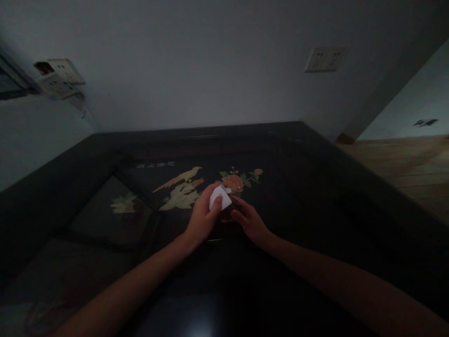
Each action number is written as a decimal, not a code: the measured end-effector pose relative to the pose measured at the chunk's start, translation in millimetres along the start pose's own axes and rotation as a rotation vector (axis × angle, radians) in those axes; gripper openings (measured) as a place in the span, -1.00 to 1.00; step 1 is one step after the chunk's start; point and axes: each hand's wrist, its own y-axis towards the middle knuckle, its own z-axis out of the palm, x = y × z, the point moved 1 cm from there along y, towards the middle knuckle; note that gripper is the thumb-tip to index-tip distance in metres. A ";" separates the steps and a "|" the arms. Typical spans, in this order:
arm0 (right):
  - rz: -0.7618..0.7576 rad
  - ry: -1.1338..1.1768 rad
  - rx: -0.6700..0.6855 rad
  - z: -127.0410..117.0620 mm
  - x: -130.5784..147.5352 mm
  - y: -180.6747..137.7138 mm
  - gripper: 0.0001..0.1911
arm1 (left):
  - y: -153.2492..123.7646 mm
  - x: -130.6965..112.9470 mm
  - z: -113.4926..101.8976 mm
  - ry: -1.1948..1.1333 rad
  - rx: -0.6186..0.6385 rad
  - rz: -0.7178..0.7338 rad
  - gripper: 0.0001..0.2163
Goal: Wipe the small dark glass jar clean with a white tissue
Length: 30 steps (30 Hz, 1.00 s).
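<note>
While my left grip pinches the small white boxy object, thumb on its face, over the glossy black inlaid worktop, my right grip curls close by, hold unclear; likely light, fairly stiff, best taken by its edges.

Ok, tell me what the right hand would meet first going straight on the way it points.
Most likely the white item in the left hand; the right hand points left and forward at it. Any gap is unclear in this dim picture.
</note>
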 end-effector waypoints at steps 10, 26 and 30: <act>-0.035 -0.135 -0.069 -1.6 1.1 1.1 -0.53 | 0.1 2.6 -1.6 0.414 0.086 0.423 -0.70; 0.007 0.040 0.009 -0.3 -1.5 -0.1 -0.45 | 8.2 14.8 7.1 -0.586 -0.056 -0.516 -0.56; -0.028 0.010 0.028 -0.9 -1.5 -0.2 -0.44 | -0.5 4.5 6.6 -0.320 -0.092 -0.269 -0.59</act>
